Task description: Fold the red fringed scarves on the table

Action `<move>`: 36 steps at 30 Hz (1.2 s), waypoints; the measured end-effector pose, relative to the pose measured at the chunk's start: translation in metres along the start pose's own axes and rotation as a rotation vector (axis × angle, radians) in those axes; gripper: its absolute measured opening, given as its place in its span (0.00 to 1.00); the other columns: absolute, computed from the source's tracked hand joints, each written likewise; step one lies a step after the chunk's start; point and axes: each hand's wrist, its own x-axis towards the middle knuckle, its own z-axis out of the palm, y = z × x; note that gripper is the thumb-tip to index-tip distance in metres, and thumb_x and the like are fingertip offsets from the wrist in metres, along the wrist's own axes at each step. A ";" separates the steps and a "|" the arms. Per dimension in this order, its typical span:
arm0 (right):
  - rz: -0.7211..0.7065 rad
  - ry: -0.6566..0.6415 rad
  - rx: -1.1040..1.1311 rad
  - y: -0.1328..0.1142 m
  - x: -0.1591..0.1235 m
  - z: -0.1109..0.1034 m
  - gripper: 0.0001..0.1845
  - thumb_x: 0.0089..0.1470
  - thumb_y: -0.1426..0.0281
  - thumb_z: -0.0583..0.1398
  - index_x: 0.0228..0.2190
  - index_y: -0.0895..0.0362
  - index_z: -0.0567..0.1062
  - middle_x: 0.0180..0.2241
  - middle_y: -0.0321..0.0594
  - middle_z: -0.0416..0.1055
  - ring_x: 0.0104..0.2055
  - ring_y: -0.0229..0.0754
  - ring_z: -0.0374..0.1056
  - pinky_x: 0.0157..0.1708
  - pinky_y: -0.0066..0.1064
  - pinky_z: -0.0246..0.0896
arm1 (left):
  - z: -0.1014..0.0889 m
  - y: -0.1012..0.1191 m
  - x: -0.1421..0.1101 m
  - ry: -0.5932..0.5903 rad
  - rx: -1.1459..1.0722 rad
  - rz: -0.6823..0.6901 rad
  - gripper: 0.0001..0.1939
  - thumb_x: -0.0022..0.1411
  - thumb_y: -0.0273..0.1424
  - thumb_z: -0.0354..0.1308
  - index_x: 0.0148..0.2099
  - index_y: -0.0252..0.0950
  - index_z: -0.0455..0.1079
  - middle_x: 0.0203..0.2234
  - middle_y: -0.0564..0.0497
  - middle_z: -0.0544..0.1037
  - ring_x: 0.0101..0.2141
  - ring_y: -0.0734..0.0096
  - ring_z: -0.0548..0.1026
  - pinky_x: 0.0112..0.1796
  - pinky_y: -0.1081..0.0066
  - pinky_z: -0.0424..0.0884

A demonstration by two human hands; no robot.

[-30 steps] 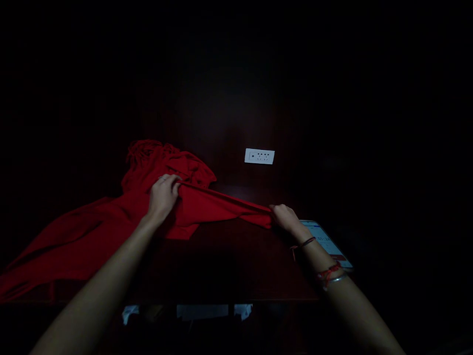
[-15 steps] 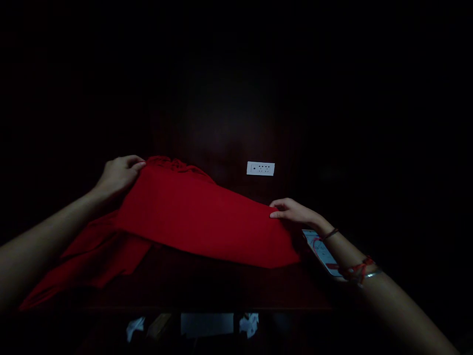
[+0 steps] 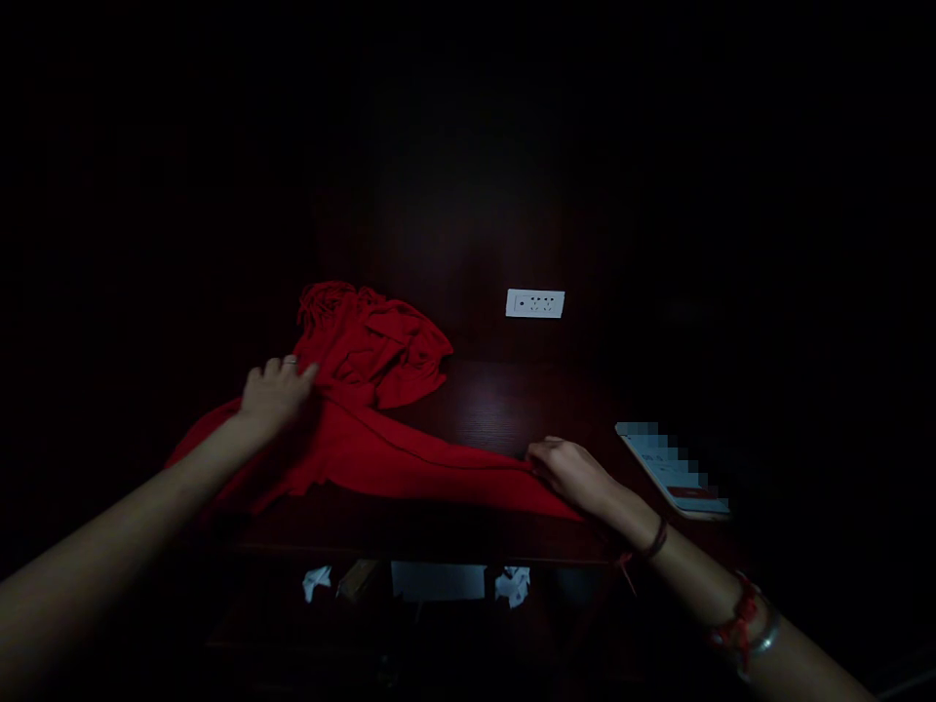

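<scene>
The dark tabletop [image 3: 497, 400] carries the red cloth [image 3: 439, 473], crumpled at the back and drawn into a strip between the two hands. The left grip [image 3: 278, 395] is closed on the strip's upper edge, folds lying below it; the right grip [image 3: 570, 473] pinches that edge near its right end. A phone [image 3: 677, 473] lies near the right grip, apart from the cloth.

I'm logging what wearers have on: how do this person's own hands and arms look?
No sleeves show. The left hand has a thin, pale ring and a bare wrist. Above the right hand come a dark cord, then, farther up, a knotted red bracelet and a shiny silver bangle.
</scene>
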 end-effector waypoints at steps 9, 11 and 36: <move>0.049 -0.013 -0.056 0.010 -0.005 -0.013 0.11 0.52 0.72 0.47 0.27 0.59 0.69 0.28 0.42 0.68 0.30 0.35 0.63 0.29 0.22 0.51 | -0.010 0.111 -0.017 0.150 -0.320 0.753 0.16 0.54 0.29 0.48 0.47 0.38 0.60 0.41 0.47 0.66 0.43 0.65 0.62 0.46 0.64 0.52; 0.082 0.008 -0.045 0.020 -0.005 -0.017 0.11 0.52 0.72 0.48 0.26 0.59 0.69 0.27 0.41 0.69 0.29 0.35 0.64 0.29 0.23 0.52 | -0.005 0.112 -0.009 0.169 -0.370 0.717 0.12 0.57 0.26 0.43 0.42 0.35 0.63 0.35 0.47 0.69 0.37 0.68 0.67 0.41 0.68 0.58; 0.140 -0.139 -0.086 0.084 0.024 -0.071 0.10 0.46 0.70 0.53 0.29 0.58 0.73 0.29 0.40 0.71 0.31 0.38 0.65 0.30 0.24 0.54 | -0.021 0.097 0.036 0.146 -0.659 0.702 0.21 0.61 0.38 0.35 0.29 0.34 0.64 0.23 0.51 0.70 0.26 0.73 0.67 0.31 0.75 0.59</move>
